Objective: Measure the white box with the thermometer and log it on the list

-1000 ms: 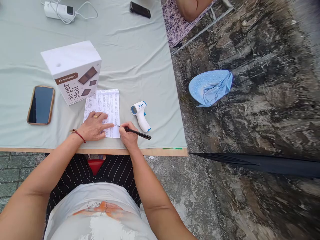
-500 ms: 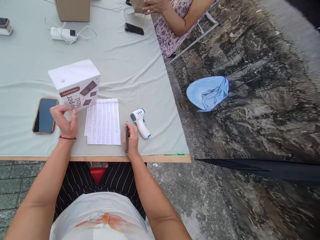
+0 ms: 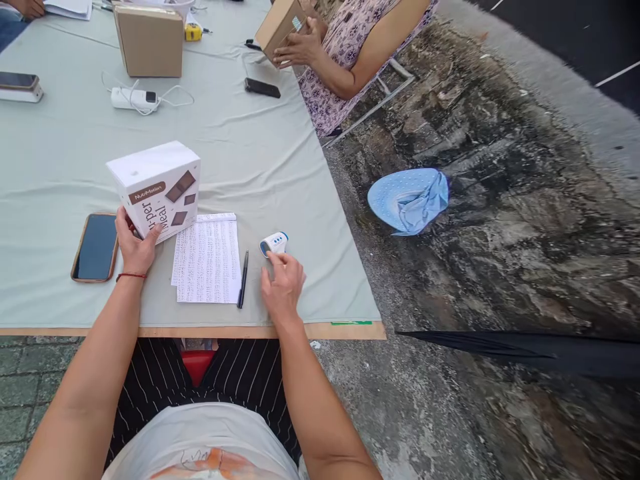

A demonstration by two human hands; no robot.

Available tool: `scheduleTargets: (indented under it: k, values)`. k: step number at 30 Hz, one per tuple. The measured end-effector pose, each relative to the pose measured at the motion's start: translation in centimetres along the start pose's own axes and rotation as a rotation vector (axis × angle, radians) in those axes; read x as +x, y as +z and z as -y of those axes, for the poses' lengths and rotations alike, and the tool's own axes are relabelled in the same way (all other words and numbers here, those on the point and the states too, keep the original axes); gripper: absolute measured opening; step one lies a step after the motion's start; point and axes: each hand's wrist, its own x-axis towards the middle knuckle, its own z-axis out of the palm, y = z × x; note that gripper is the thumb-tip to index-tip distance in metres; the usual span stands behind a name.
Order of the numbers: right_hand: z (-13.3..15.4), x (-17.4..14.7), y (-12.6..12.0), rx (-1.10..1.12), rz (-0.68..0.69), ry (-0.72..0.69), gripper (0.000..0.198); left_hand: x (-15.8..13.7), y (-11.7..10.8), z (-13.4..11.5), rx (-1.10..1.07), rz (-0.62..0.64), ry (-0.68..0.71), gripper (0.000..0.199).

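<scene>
My left hand (image 3: 134, 245) grips the lower left edge of a white NutriMotion box (image 3: 163, 207), thumb on its printed front. The box looks slightly tilted. My right hand (image 3: 283, 285) is closed over the handle of a white and blue infrared thermometer (image 3: 275, 242); only the thermometer's head shows past the fingers. Between the hands, printed sheets (image 3: 207, 267) lie flat on the cloth, partly behind the box. A black pen (image 3: 243, 280) lies along their right edge. Left of the box is a smartphone (image 3: 95, 247) in a brown case.
A cardboard box (image 3: 150, 43), a white device with a cable (image 3: 133, 99) and a yellow tape measure (image 3: 193, 31) are farther back. Another person's hand (image 3: 300, 47) holds a carton (image 3: 281, 27) near a black object (image 3: 263, 87). A blue hat (image 3: 407, 200) lies on the ground.
My right hand has let go of the pen beside the sheets and moved right onto the thermometer. My left hand has closed on the white box. The view has shifted slightly.
</scene>
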Motion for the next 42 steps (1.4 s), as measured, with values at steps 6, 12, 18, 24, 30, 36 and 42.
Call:
scheduleTargets:
  k: [6,12,18,24,30,36,42]
  values:
    - [-2.9,1.3,-0.6,-0.099,0.131,0.288,0.058,-0.9,0.0,-2.1,-0.129,-0.030,-0.085,0.067]
    - [0.2,2.8,-1.0,0.429,0.092,0.393,0.044,-1.7,0.5,-3.4,-0.230,0.211,-0.214,0.069]
    - [9.2,1.9,-2.1,1.209,0.203,0.376,0.038,-1.9,0.4,-4.0,-0.246,0.285,-0.256,0.071]
    - [13.4,0.8,-1.4,1.341,0.437,0.443,0.032,-2.1,0.4,-3.7,-0.255,0.295,-0.300,0.077]
    - [13.4,-0.8,-0.3,1.349,0.502,0.591,0.043,-2.5,0.9,-2.9,-0.307,0.275,-0.304,0.079]
    - [13.0,-1.2,0.8,1.331,0.496,0.594,0.041,-2.8,1.1,-2.3,-0.321,0.280,-0.291,0.081]
    - [13.1,-1.4,0.8,1.342,0.476,0.607,0.045,-2.7,1.0,-2.4,-0.346,0.299,-0.283,0.079]
